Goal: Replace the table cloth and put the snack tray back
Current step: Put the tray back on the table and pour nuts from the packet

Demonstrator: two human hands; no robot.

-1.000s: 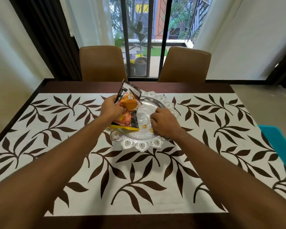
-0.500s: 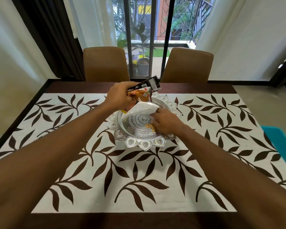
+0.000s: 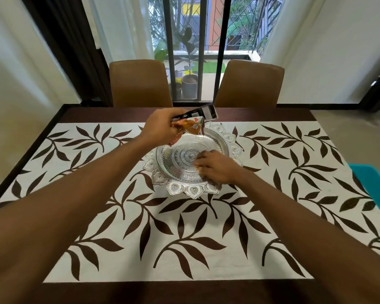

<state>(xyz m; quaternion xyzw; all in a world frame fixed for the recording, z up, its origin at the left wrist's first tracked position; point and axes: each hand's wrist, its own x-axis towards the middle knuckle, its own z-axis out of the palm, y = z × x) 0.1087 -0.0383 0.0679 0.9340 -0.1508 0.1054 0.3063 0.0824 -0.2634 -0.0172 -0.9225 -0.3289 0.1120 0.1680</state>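
Observation:
A white table cloth (image 3: 184, 249) with brown leaf prints lies flat along the dark wooden table (image 3: 119, 113). On it, at the middle, stands a round silver snack tray (image 3: 184, 185) with a scalloped rim. My left hand (image 3: 162, 128) grips an orange and black snack packet (image 3: 195, 122), held tilted above the tray's far left side. My right hand (image 3: 213, 166) lies in the tray's right half with fingers curled over small orange snack pieces (image 3: 196, 165), which it mostly hides.
Two brown chairs (image 3: 140, 84) (image 3: 249, 84) stand at the far side of the table before a barred window. A teal object (image 3: 373, 185) sits at the right edge of the view. Dark table borders show on all sides of the cloth.
My left hand has lifted the snack packet off the tray's left side and tipped it over above the tray's far rim. My right hand stayed in the tray over the snack pieces.

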